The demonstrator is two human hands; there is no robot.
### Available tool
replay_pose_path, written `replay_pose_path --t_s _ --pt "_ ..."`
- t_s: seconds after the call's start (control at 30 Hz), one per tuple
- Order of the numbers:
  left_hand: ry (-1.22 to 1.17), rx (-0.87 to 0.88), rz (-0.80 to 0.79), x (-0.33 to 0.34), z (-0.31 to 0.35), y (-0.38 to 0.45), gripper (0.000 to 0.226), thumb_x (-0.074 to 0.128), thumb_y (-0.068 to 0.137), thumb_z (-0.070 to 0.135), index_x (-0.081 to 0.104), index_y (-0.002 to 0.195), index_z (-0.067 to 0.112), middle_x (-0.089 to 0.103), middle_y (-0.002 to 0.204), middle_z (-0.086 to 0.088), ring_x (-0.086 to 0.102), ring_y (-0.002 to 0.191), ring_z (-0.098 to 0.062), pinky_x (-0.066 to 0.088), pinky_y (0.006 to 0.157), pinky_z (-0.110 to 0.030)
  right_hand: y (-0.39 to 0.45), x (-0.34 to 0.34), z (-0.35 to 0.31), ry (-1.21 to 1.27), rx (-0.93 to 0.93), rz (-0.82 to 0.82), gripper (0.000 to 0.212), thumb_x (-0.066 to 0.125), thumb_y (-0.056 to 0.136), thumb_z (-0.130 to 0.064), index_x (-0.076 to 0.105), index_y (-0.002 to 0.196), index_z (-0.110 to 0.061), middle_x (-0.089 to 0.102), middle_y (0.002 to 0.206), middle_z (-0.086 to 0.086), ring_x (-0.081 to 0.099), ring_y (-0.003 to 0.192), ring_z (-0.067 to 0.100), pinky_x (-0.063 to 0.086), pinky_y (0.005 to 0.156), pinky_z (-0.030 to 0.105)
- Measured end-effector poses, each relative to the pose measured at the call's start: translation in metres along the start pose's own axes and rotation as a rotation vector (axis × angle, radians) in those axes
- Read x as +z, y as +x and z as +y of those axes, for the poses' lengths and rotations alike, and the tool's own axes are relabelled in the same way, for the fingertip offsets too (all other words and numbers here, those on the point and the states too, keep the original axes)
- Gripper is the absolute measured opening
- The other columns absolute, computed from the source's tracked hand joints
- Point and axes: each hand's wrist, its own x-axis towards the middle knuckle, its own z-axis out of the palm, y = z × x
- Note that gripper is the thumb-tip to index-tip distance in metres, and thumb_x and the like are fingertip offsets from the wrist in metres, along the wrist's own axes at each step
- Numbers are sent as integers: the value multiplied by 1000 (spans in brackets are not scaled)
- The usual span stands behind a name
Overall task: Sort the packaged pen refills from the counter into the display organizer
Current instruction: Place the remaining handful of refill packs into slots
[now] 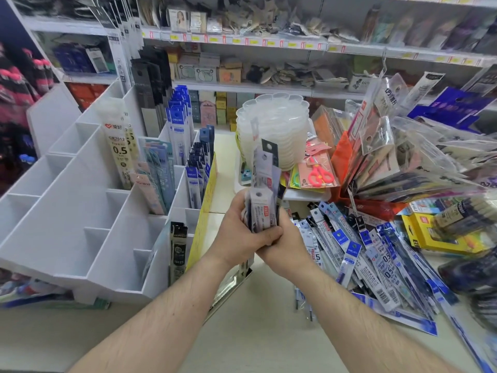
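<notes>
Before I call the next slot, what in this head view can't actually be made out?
- Bundle of refill packs: lower ends hidden by the left hand and right hand; count unclear.
- Pile of refills: print too small, right side motion-blurred.
- Display organizer: left edge cut off; front slots' depths hidden by dividers.
- Upper shelves: labels blurred.

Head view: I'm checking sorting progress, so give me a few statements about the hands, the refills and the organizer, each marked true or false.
1. Both hands hold one upright bundle of refill packs. True.
2. The left hand rests flat on the counter. False: its fingers curl round the bundle, as the right hand does too.
3. The display organizer is full. False: many compartments are bare.
4. A pile of refills lies on the counter right of the hands. True.
5. Pink scissors lie packaged behind the bundle. True.
</notes>
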Motion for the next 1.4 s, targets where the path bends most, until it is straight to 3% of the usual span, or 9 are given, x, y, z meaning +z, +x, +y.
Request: replay_pose_path --t_s 0.3,0.5,0.67,0.83,0.93,1.07,1.17,1.27,1.4 --pt "19 -10 -62 -7 -13 -8 102 88 50 4 43 132 47 64 127 -2 66 115 -18 54 94 -34 0 9 18 74 1 -40 75 69 76 18 46 132 -27 65 127 7 68 111 20 56 87 28" --pt "40 -47 9 -6 -26 -12 85 83 58 -4 49 126 33 69 116 -2 68 110 -16 52 95 -31 -3 21 33 17 79 24 77 76 71 -6 45 135 -38 68 123 -5 67 114 19 52 101 47" --pt "45 -73 50 -4 -30 -14 71 76 62 0 53 124 26 71 112 6 66 111 -12 51 93 -26 -6 23 41 -28 146 7 81 80 72 -4 43 138 -33 68 113 -15 64 105 -6 53 91 20" --pt "-7 -3 79 0 -14 -16 63 71 65 -2 55 120 25 71 107 5 68 107 -11 53 92 -25 -4 28 37 -84 152 53 64 75 72 -11 52 129 -26 71 105 -14 68 98 1 54 83 23" --pt "-42 -29 -4 -6 -12 -11 73 71 64 -8 50 125 27 70 111 3 68 105 -12 52 95 -27 -2 27 29 -81 166 71 62 78 71 -13 52 125 -30 70 105 -14 67 94 -4 55 82 18" --pt "56 -198 -173 -14 -22 -12 86 82 61 14 45 134 39 64 128 4 61 119 -8 47 102 -30 -5 37 27 -84 228 71 64 73 63 -37 50 122 -35 68 103 -17 67 96 0 58 88 34" --pt "80 -268 -301 -18 -21 -10 109 83 55 26 28 149 33 47 145 8 50 131 -3 43 107 -28 -7 38 34 13 261 98 57 77 77 -7 52 125 -25 62 96 -17 62 89 0 51 77 13" --pt "13 -266 -361 -18 -5 -9 116 76 56 22 16 155 28 35 155 6 39 139 -7 39 109 -23 -8 30 29 5 263 155 57 76 72 0 57 114 -33 66 95 -18 65 86 0 51 74 17" --pt "174 -298 -124 -20 12 -16 96 57 66 18 17 153 22 26 155 9 29 141 -8 33 110 -25 -6 4 14 132 293 272 47 74 78 4 59 119 -13 69 96 -4 69 83 11 56 56 20"
